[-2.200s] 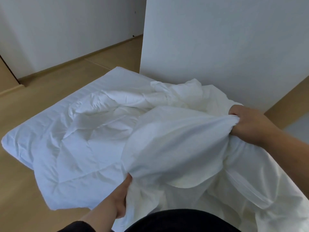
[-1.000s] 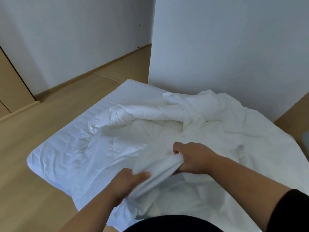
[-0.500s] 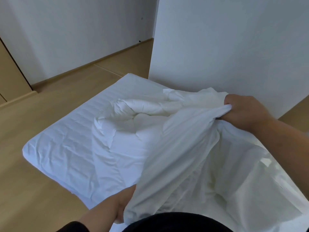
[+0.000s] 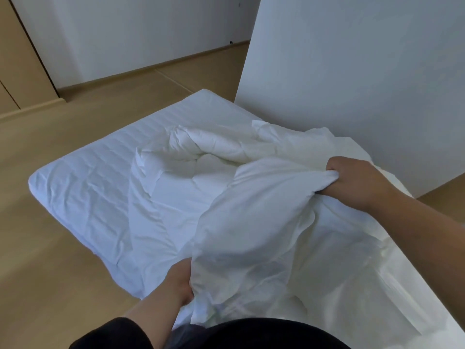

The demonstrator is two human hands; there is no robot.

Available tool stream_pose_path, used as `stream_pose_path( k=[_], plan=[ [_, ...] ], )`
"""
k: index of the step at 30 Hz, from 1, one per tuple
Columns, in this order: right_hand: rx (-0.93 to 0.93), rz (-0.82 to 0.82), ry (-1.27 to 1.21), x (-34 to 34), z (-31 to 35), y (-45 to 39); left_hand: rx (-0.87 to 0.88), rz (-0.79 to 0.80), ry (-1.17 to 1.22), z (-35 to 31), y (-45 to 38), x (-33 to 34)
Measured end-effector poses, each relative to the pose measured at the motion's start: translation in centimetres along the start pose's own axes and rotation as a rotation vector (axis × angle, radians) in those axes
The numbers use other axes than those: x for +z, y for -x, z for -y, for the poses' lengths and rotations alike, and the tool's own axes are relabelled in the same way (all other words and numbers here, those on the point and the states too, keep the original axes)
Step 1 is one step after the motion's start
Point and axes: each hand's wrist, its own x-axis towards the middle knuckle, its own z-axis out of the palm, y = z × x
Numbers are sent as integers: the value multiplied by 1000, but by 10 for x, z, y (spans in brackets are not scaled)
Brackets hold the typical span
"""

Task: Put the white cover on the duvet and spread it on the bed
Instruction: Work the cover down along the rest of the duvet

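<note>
A: Head view, the only one. White cover (image 4: 251,222) bunched up over the near half of the bed (image 4: 83,197). Right hand (image 4: 357,182) raised, fingers clenched round a gathered wad of it. Left hand (image 4: 180,283) low by the near edge, gripping the lower hem; its fingertips are hidden behind cloth.

B: And the duvet?

A: Duvet (image 4: 191,157) lies crumpled mid-bed, its near part running under the lifted cover. How much is inside the cover, cannot tell.

B: Handling?

A: Judging by the folds: thin cotton, light, limp, drapes wherever unsupported. Not slippery, not fragile. The duvet looks puffier, soft, some bulk. Best taken by corners or along the open hem, not mid-panel.

B: Edges, room?

A: White wall panel (image 4: 352,71) touches the bed's far right side, so little room there. Wooden floor (image 4: 63,273) lies open on the left and beyond the far corner. Bed's left edge exposed; cloth may slide off there.
</note>
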Motion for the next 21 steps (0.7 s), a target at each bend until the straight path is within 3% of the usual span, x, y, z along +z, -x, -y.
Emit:
stream_pose_path(
  k=[3,8,11,16,18,21],
  plan=[
    [22,104,-59,13,-19,1,66,19,202,-22,34,-10],
    [71,321,29,58,-30,3,308,68,257,-56,97,-29],
    [-82,362,108,88,10,17,365,96,237,-66,118,-27],
    [-360,562,-289,127,96,61,400,127,286,-58,142,10],
    [-325,513,-428,143,111,75,376,172,361,-56,146,18],
    [-172,283,-559,151,117,91,378,219,464,-61,150,16]
  ],
)
